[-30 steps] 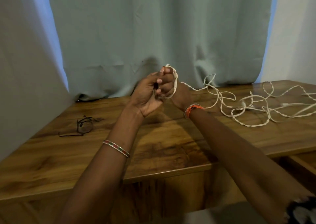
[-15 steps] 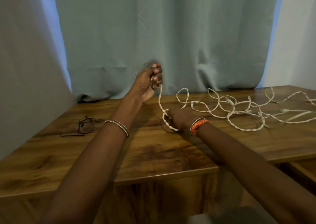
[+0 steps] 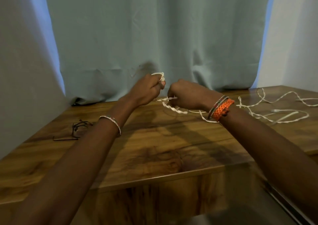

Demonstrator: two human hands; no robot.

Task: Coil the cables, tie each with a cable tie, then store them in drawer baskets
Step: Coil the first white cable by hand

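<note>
A long white twisted cable (image 3: pixel 282 116) lies in loose tangles across the right part of the wooden table (image 3: pixel 154 147). My left hand (image 3: pixel 148 90) is raised near the curtain and grips a small loop of the cable's end, which sticks out above the fingers. My right hand (image 3: pixel 185 95) is close beside it, just above the table, and pinches the cable a short way along. A twisted stretch hangs from it onto the wood. The rest trails off to the right behind my wrist.
Thin black ties (image 3: pixel 77 130) lie on the left of the table. A pale green curtain (image 3: pixel 154 35) hangs along the table's back edge. The table's front edge (image 3: pixel 154 178) runs below my forearms, with a dark drawer rail (image 3: pixel 289 207) at the lower right.
My right hand has lifted from the table and moved up to my left hand, bringing cable with it. My left hand has dropped a little. The loose cable has shifted.
</note>
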